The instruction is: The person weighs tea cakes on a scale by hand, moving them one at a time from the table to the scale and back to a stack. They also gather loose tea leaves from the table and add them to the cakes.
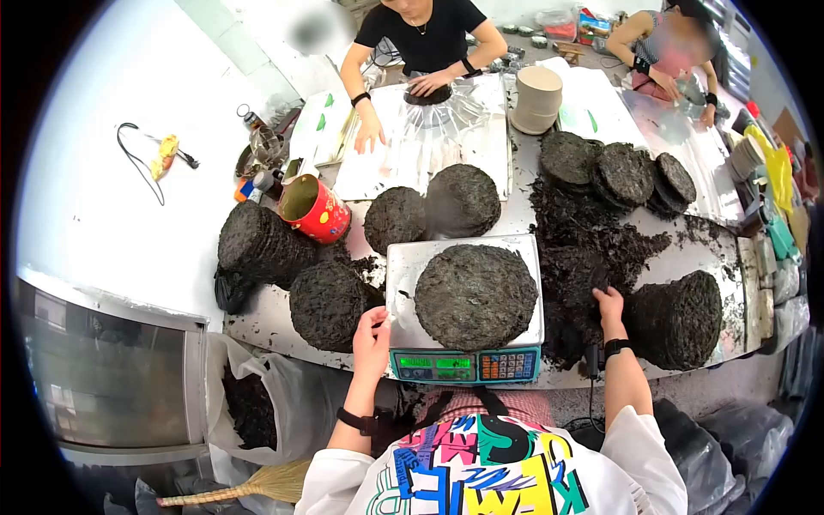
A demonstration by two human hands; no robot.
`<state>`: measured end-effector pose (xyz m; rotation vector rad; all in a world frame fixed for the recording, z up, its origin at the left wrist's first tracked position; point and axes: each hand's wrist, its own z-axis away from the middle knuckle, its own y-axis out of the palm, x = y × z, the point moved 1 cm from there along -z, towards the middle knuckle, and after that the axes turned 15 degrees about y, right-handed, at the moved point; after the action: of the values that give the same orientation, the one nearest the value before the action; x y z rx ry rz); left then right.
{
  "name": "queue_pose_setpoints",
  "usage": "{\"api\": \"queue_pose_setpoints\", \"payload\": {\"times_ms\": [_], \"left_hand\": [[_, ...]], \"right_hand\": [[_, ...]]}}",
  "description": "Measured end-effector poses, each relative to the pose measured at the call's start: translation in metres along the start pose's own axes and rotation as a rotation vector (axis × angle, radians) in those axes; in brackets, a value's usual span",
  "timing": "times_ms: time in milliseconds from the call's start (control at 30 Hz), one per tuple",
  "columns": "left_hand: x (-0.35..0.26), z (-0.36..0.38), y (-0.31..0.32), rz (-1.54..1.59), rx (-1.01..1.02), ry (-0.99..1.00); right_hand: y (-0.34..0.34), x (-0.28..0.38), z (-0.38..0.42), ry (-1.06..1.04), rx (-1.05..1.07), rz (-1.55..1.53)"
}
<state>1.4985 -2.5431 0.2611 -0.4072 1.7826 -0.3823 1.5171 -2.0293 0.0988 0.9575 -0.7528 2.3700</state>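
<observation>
A round dark cake of what looks like dried seaweed (pixel 475 298) lies flat on the steel pan of a digital scale (pixel 463 365) with a lit green display. At the scale's left edge is my left hand (pixel 372 336), its fingers curled in; whatever they hold, if anything, is hidden. My right hand (pixel 608 306), right of the scale, has its fingers closed on the edge of dark matted seaweed (pixel 573 279), which blends into a loose heap of the same (pixel 592 232). A tall stack of round cakes (pixel 674 319) stands just right of that hand.
More cake stacks (pixel 330 305) sit left of the scale, by a red tin (pixel 319 210). Two cakes (pixel 463 200) lie behind it. Across the table a person (pixel 421 39) presses a cake on plastic; another person works at right. A sack (pixel 283 403) and broom (pixel 257 485) are below.
</observation>
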Motion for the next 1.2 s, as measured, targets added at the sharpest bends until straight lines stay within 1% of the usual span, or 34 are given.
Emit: {"api": "queue_pose_setpoints", "payload": {"times_ms": [33,100,133,167,200,233,267,300,367,400,433,500,533,567,600,633,667,700,733,767,833,933,967,1033,1067,1100,1133,1167,1200], "left_hand": [[-0.005,-0.002,0.004,-0.006,0.014,0.018],[-0.002,-0.001,0.012,0.025,0.049,0.051],[0.005,0.003,0.019,0.113,0.051,0.032],[0.005,0.006,0.026,0.152,0.074,-0.044],[0.007,0.008,0.035,0.175,0.081,-0.036],[0.012,0.010,0.046,0.202,0.090,-0.026],[0.020,0.013,0.056,0.225,0.069,-0.019],[0.014,0.012,0.061,0.249,0.094,-0.079],[0.015,0.010,0.071,0.196,0.098,-0.068],[0.009,0.008,0.071,0.199,0.100,-0.081],[0.001,0.007,0.068,-0.012,0.054,0.003],[0.033,0.009,0.065,0.161,-0.026,-0.098],[0.010,0.007,0.057,0.317,-0.093,-0.143],[0.018,0.009,0.049,0.259,-0.116,-0.117],[0.025,0.012,0.041,0.259,-0.131,-0.135],[0.030,0.016,0.034,0.258,-0.148,-0.151],[0.024,0.018,0.028,0.268,-0.182,-0.200],[0.026,0.022,0.023,0.266,-0.190,-0.208],[0.028,0.026,0.018,0.264,-0.202,-0.216],[0.030,0.030,0.013,0.261,-0.215,-0.225],[0.028,0.034,0.004,0.278,-0.215,-0.243],[0.029,0.032,-0.007,0.263,-0.234,-0.245],[0.028,0.029,-0.010,0.257,-0.234,-0.234],[0.023,0.023,-0.013,0.252,-0.227,-0.211],[0.022,0.020,-0.011,0.265,-0.227,-0.204],[0.020,0.016,-0.007,0.286,-0.206,-0.218],[0.016,0.012,-0.002,0.310,-0.180,-0.229],[0.014,0.007,0.006,0.337,-0.146,-0.240],[0.023,0.005,0.019,0.400,-0.119,-0.239]], "right_hand": [[0.000,0.012,0.003,-0.054,-0.015,0.014],[0.001,0.035,0.024,-0.251,0.190,-0.133],[0.004,0.044,0.038,-0.409,0.193,-0.086],[0.007,0.055,0.058,-0.568,0.186,-0.039],[0.012,0.076,0.101,-0.594,0.175,-0.055],[0.014,0.102,0.156,-0.683,0.095,0.082],[0.024,0.105,0.174,-1.047,0.007,0.069],[0.031,0.107,0.198,-1.185,0.020,0.123],[0.048,0.101,0.234,-1.374,0.198,0.377],[0.060,0.097,0.252,-1.378,0.279,0.485],[0.065,0.093,0.265,-1.378,0.363,0.591],[0.057,0.078,0.275,-1.345,0.340,0.553],[0.045,0.073,0.270,-1.298,0.266,0.544],[0.035,0.060,0.256,-1.176,0.148,0.528],[0.027,0.047,0.231,-1.076,0.069,0.500],[0.015,0.035,0.209,-0.930,0.009,0.470],[0.003,0.013,0.182,-0.763,-0.096,0.489],[-0.010,-0.019,0.150,-0.597,-0.213,0.581],[-0.022,-0.046,0.126,-0.418,-0.306,0.748],[-0.031,-0.068,0.104,-0.357,-0.301,0.764],[-0.034,-0.076,0.092,-0.291,-0.285,0.771],[-0.037,-0.067,0.073,-0.262,-0.104,0.551],[-0.040,-0.060,0.070,-0.344,-0.089,0.554],[-0.049,-0.046,0.063,-0.302,0.029,0.307],[-0.051,-0.046,0.053,-0.271,0.013,0.091],[-0.047,0.007,0.098,-0.173,0.224,-0.069],[-0.039,0.027,0.110,-0.212,0.366,-0.156],[-0.024,0.057,0.135,-0.306,0.471,-0.113],[-0.008,0.066,0.138,-0.403,0.526,-0.062]]}}
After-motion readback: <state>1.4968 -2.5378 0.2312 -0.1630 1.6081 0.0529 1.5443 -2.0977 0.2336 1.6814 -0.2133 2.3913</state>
